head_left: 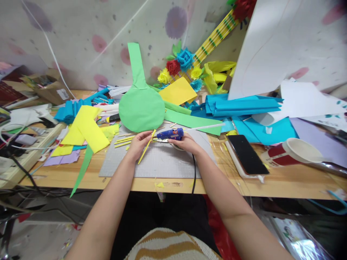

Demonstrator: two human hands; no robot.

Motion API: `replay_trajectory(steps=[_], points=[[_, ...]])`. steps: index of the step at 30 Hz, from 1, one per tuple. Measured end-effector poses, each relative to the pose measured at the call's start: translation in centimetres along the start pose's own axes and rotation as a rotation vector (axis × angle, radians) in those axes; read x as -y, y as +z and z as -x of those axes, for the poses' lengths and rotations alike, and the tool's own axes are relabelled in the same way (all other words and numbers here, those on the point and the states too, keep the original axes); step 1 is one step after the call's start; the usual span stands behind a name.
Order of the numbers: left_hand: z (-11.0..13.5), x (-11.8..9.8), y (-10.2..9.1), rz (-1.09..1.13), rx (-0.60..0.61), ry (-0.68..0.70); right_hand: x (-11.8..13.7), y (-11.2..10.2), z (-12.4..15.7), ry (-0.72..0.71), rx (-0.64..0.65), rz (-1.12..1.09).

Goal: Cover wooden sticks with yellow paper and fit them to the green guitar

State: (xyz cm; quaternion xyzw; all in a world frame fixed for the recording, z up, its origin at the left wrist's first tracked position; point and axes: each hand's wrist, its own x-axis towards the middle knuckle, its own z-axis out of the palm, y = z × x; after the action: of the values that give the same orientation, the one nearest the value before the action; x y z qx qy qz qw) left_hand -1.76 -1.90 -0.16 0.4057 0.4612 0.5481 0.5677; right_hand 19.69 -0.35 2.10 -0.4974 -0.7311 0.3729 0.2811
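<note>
My left hand pinches a thin yellow paper-covered stick, which slants down to the left over the grey cutting mat. A blue hot glue gun is in my right hand, its nozzle pointing left at the stick's upper part. Whether the nozzle touches the stick I cannot tell. From the back of the gun a long clear glue stick runs out to the right, and a black cord hangs below. Several more yellow sticks lie left of my left hand. Just behind stands a green paper-covered round shape with a neck.
Yellow crepe paper and blue paper rolls lie at either side. To the right are a black phone and a paper cup. A power strip with cords sits far left. Paper flowers stand at the back.
</note>
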Motion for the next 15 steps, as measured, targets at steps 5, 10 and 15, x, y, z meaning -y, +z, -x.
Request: replay_trajectory(steps=[5,10,15], points=[[0.01,0.01,-0.04,-0.01,0.002,-0.001,-0.3,-0.01,-0.14,0.014,-0.019,0.028],[-0.07,0.16,-0.18,-0.008,0.006,-0.003,-0.49,0.01,-0.24,0.016,-0.051,0.024],[0.01,0.03,-0.09,-0.007,0.003,-0.015,-0.35,-0.06,-0.22,0.013,-0.056,-0.027]])
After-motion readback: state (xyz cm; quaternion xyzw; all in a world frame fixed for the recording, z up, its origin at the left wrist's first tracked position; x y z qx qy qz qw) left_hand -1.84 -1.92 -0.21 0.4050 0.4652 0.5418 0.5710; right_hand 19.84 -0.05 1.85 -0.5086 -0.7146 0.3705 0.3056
